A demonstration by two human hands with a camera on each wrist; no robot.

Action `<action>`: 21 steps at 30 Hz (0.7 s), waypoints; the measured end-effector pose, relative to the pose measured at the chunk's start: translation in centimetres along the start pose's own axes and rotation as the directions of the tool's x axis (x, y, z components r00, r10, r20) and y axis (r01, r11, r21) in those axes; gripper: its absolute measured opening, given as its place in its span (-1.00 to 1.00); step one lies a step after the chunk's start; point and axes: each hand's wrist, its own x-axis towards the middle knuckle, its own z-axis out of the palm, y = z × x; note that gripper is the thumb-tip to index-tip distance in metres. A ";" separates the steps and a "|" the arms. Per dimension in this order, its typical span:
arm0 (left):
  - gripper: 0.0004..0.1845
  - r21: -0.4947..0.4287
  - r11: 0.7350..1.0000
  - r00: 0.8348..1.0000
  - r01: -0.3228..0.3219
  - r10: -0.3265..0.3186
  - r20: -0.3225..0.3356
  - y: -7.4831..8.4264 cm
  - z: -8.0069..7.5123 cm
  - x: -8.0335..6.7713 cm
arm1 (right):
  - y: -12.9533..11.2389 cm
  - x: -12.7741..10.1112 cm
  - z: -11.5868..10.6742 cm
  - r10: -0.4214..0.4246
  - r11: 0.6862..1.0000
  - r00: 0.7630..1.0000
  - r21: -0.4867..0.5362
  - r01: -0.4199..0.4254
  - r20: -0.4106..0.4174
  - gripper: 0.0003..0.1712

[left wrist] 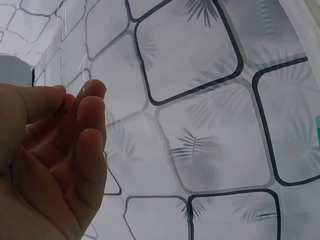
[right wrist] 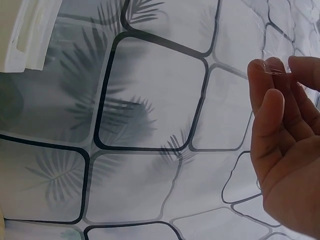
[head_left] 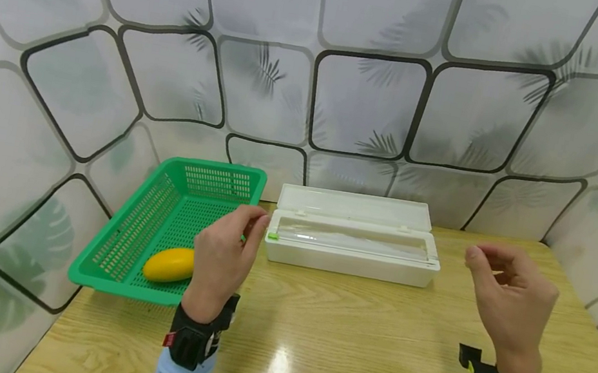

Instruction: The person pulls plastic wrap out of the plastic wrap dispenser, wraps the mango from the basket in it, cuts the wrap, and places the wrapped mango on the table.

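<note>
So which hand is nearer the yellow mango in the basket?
Left. The left hand is raised just right of the yellow mango; the right hand is raised far across the table.

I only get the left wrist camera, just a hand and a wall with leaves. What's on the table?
Observer: A white cling-film dispenser box with its lid open.
Operator: Anything next to it?
Observer: A green basket on its left, with a yellow fruit inside, all on a wooden table.
Operator: What's the other hand doing?
Observer: The right hand is raised, pinching clear film at its fingertips.
</note>
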 end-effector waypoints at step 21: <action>-0.87 0.002 0.999 0.999 -0.033 0.033 0.020 0.0 -0.5 -0.4 | 0.4 -0.2 -1.3 -0.024 0.999 0.989 -0.021 0.028 0.144 -0.87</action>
